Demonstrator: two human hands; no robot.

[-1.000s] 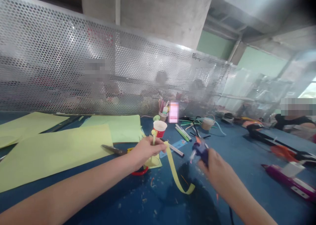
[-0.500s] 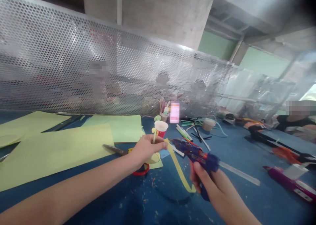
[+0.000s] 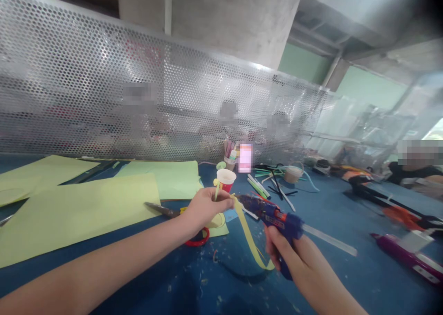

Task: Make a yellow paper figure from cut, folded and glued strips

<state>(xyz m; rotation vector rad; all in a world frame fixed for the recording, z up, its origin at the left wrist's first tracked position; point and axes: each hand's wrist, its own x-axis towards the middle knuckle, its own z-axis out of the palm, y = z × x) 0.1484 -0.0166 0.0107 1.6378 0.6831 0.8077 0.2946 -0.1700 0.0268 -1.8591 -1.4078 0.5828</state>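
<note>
With our left hand we pinch the upper end of a yellow paper strip between thumb and fingers; the rest slopes down above the blue bench and curls at its lower end, close to our other hand. A thin pale green stem with a small yellow tip stands up from that same left hand.

Our right hand is wrapped around the handle of a blue glue gun, and a translucent glue stick juts from its back. Its nozzle points at the pinched end of the strip; we cannot tell whether they touch.

Just beyond our left hand we see a red and white paper cup. Our left wrist passes over a pair of scissors, their blades on a large yellow sheet. Markers lie beyond the glue gun, and a purple tool rests well off to the right.
</note>
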